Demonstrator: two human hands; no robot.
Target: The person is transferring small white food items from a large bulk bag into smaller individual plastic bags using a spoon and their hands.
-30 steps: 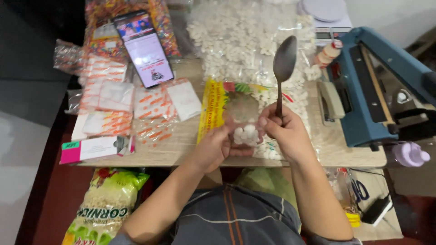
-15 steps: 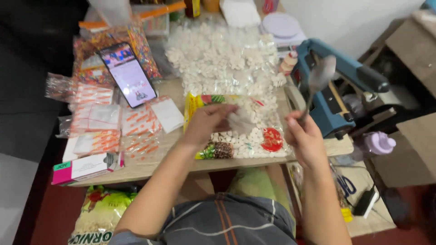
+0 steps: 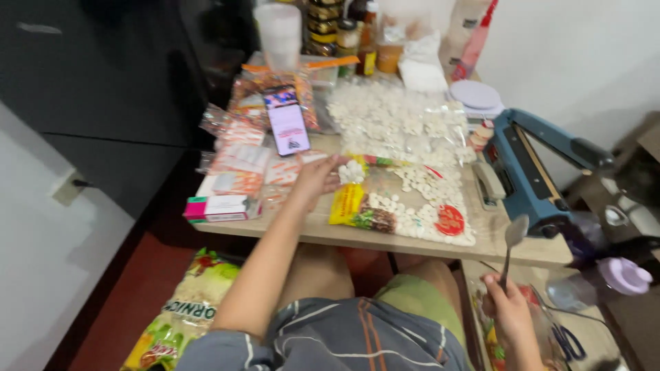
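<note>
The small clear bag of white pieces [image 3: 352,172] sits in the fingers of the left hand [image 3: 317,177], held just above the counter [image 3: 302,230] near its middle, beside a phone [image 3: 287,128] with a lit screen. Going from the left edge, a big printed snack bag [image 3: 180,310] lies on the floor, then a pink and green box [image 3: 220,207] rests at the counter's near left corner, with stacks of filled orange-printed packets [image 3: 237,161] just behind it. The left grip is pinched on the little bag, fingertips pressed together round its top. The bag looks light and soft, its thin film likely slippery and its loose contents liable to shift or crumble if squeezed, so it seems best taken at the gathered film above the pieces and not at the belly. To the right of it a large open yellow-edged bag of white pieces [image 3: 412,209] lies flat on the counter, and behind that a wide spread of the same pieces in clear film [image 3: 395,120]. Further right stands a blue heat sealer [image 3: 533,175] with its arm raised. At the far right, low and off the counter, the right hand [image 3: 509,312] is closed round the handle of a metal spoon [image 3: 512,247], bowl upward.
</note>
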